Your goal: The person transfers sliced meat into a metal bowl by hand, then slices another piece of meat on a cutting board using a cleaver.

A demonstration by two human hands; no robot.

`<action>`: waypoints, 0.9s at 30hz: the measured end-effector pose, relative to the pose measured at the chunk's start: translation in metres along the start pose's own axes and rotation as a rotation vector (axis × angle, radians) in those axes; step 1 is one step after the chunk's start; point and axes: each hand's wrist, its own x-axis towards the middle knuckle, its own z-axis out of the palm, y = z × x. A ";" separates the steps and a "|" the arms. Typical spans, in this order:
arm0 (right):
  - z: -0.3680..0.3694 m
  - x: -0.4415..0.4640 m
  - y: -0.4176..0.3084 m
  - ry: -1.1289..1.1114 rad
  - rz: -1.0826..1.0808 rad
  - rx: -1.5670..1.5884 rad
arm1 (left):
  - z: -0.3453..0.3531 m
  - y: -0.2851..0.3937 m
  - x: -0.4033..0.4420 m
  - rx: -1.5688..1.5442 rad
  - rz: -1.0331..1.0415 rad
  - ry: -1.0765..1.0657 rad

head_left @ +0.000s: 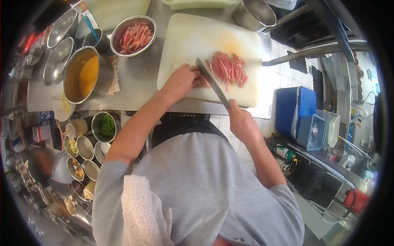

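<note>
My right hand (243, 123) is closed around the handle of a kitchen knife (214, 84), its blade slanting up and left across the white cutting board (176, 45). On the blade's left side, my left hand (180, 82) has its fingers curled over a small piece of pinkish meat (202, 82), pressing it to the board close to the edge. A pile of thin meat strips (227, 69) lies just right of the blade. Part of the meat under the left fingers is hidden.
A steel bowl of meat strips (136, 37) stands left of the board. Beyond it are a pot of yellow liquid (87, 74) and perforated bowls (58, 61). A steel pot (255, 15) sits at the board's far right corner. Another person (43, 164) is at the lower left.
</note>
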 end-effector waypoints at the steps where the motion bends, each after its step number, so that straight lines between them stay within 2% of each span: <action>1: -0.003 -0.004 0.000 -0.023 0.023 -0.004 | -0.001 0.001 0.001 -0.002 0.002 -0.001; 4: -0.005 -0.002 -0.007 -0.054 0.039 -0.005 | 0.004 -0.001 0.002 -0.072 -0.051 -0.006; 7: 0.021 0.032 -0.002 0.021 -0.058 -0.043 | 0.000 -0.002 0.001 0.016 0.001 0.001; 13: 0.005 0.001 0.005 -0.061 0.035 0.025 | 0.000 -0.007 0.007 -0.177 -0.108 -0.089; 16: 0.033 0.053 0.009 0.011 -0.072 0.025 | 0.006 -0.012 0.002 0.010 -0.074 -0.068; 20: 0.032 0.071 0.008 0.018 -0.032 0.086 | 0.003 -0.010 0.003 -0.069 -0.006 0.033; 22: 0.033 0.039 0.023 0.067 -0.023 0.091 | 0.003 -0.007 0.000 -0.068 0.005 0.062; 25: 0.024 0.019 0.053 0.171 -0.132 0.088 | 0.008 0.002 -0.007 -0.103 0.040 0.278; 27: 0.020 0.020 0.051 0.211 -0.143 0.067 | 0.001 0.007 -0.011 -0.086 0.025 0.194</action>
